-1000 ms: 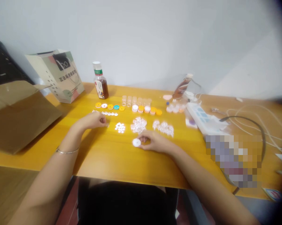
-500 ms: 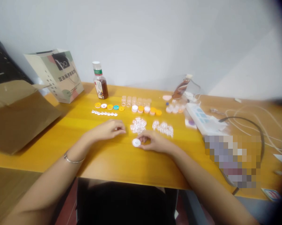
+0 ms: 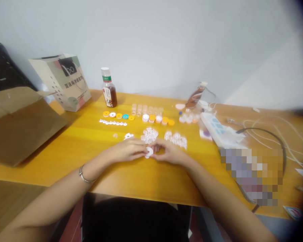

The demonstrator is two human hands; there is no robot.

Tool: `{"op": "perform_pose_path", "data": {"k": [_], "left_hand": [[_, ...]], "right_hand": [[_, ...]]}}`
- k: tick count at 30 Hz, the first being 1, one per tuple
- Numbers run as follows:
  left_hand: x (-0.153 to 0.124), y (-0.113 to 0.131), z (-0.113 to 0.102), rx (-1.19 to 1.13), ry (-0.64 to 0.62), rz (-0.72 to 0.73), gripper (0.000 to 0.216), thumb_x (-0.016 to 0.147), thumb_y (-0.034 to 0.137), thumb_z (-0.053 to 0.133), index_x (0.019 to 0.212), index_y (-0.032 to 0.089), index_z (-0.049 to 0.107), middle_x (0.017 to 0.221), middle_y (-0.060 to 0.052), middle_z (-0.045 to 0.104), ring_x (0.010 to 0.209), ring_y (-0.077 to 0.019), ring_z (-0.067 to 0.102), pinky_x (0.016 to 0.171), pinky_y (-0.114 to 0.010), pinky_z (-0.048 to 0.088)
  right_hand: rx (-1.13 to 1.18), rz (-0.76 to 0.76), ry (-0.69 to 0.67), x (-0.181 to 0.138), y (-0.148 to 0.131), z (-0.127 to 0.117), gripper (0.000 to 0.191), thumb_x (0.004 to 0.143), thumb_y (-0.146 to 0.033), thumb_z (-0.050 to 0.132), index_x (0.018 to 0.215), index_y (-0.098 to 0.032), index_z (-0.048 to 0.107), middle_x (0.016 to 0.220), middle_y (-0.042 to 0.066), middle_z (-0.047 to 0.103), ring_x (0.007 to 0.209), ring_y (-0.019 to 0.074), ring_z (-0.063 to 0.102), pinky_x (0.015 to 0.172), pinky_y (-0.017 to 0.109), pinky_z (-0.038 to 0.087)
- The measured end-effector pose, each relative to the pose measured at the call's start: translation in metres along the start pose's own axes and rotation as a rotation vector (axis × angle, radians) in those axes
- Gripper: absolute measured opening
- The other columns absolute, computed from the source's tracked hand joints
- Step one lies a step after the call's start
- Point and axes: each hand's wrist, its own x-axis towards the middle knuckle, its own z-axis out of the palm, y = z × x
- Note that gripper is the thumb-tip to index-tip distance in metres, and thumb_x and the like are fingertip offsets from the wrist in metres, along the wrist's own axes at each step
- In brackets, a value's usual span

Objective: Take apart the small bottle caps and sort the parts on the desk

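Note:
Between my two hands, just above the table, is a white round disc (image 3: 149, 152) with a hole in its middle. My right hand (image 3: 167, 151) pinches it from the right. From the left, the fingertips of my left hand (image 3: 131, 149) close on its near edge; their exact grip is partly hidden. Beyond my hands lie a pile of small white pieces (image 3: 149, 135) and a second pile of similar pieces (image 3: 176, 139). A few white bits (image 3: 128, 135) rest just past my left hand.
Farther back are a row of coloured discs (image 3: 119, 116), a row of small white pieces (image 3: 113, 123), stacked lids (image 3: 152, 119) and clear cups (image 3: 145, 110). A dark drink bottle (image 3: 109, 92), a leaning bottle (image 3: 196, 97), paper bag (image 3: 70, 82), brown bag (image 3: 22, 124) and power strip (image 3: 214, 125) surround them.
My left hand has moved right and now meets the white disc in my right hand. The white bits past my left hand have come into sight.

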Motion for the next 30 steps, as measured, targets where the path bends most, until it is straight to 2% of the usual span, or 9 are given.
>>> {"op": "perform_pose_path", "data": {"k": [3,6,9,13,16,18,23,30], "left_hand": [[0.0,0.002,-0.002,0.002,0.008,-0.021,0.021,0.09,0.024,0.04,0.093,0.019,0.06,0.083,-0.005,0.06,0.077,-0.0131,0.054,0.069,-0.027,0.042],[-0.001,0.002,-0.007,0.004,0.026,-0.049,0.021,0.09,0.025,0.04,0.093,0.02,0.06,0.084,-0.005,0.061,0.078,-0.0133,0.054,0.072,-0.028,0.041],[-0.005,-0.009,-0.017,0.031,0.123,-0.135,0.019,0.089,0.027,0.043,0.092,0.019,0.06,0.083,-0.005,0.061,0.078,-0.0136,0.054,0.074,-0.028,0.04],[-0.013,-0.045,-0.045,0.054,0.327,-0.377,0.018,0.083,0.029,0.049,0.083,0.015,0.061,0.081,-0.005,0.062,0.076,-0.0136,0.056,0.072,-0.026,0.042],[-0.014,-0.078,-0.066,0.115,0.302,-0.58,0.019,0.078,0.031,0.053,0.079,0.014,0.061,0.075,-0.004,0.063,0.069,-0.0134,0.056,0.066,-0.024,0.042],[-0.012,-0.097,-0.074,0.202,0.275,-0.646,0.02,0.076,0.032,0.053,0.077,0.014,0.062,0.074,-0.004,0.064,0.068,-0.0142,0.056,0.065,-0.024,0.041],[0.001,-0.13,-0.064,0.331,0.173,-0.668,0.019,0.073,0.029,0.052,0.075,0.016,0.065,0.079,-0.005,0.065,0.072,-0.0171,0.057,0.066,-0.025,0.039],[-0.004,-0.144,-0.048,0.375,0.175,-0.692,0.02,0.075,0.028,0.051,0.075,0.016,0.067,0.082,-0.007,0.063,0.073,-0.0177,0.057,0.067,-0.026,0.037]], "right_hand": [[0.013,0.004,0.02,0.0,-0.001,0.0,0.021,0.071,-0.025,0.063,0.09,-0.017,0.06,0.076,0.001,0.057,0.068,0.0113,0.053,0.066,0.026,0.045],[0.06,0.027,0.044,0.001,0.002,-0.001,0.031,0.073,-0.029,0.061,0.101,-0.018,0.056,0.076,0.0,0.057,0.068,0.0111,0.053,0.067,0.027,0.046],[0.056,0.051,0.079,0.001,0.005,-0.001,0.037,0.075,-0.03,0.059,0.11,-0.019,0.052,0.076,0.0,0.057,0.067,0.0112,0.054,0.068,0.027,0.047],[-0.023,0.086,0.109,0.001,0.002,-0.003,0.029,0.078,-0.031,0.055,0.104,-0.018,0.056,0.075,0.001,0.058,0.068,0.0118,0.055,0.067,0.027,0.047],[-0.054,0.094,0.105,0.001,0.0,-0.003,0.027,0.079,-0.031,0.054,0.101,-0.017,0.058,0.075,0.001,0.059,0.068,0.0122,0.055,0.066,0.027,0.047],[-0.069,0.094,0.105,0.001,0.0,-0.003,0.026,0.079,-0.031,0.054,0.1,-0.017,0.059,0.075,0.002,0.059,0.068,0.0123,0.055,0.066,0.027,0.047],[-0.092,0.086,0.121,0.0,0.001,-0.005,0.024,0.081,-0.032,0.053,0.099,-0.018,0.06,0.078,0.003,0.062,0.07,0.0129,0.056,0.068,0.028,0.048],[-0.108,0.09,0.13,0.0,0.002,-0.005,0.022,0.081,-0.03,0.052,0.097,-0.017,0.061,0.082,0.004,0.063,0.073,0.0137,0.057,0.069,0.028,0.048]]}}
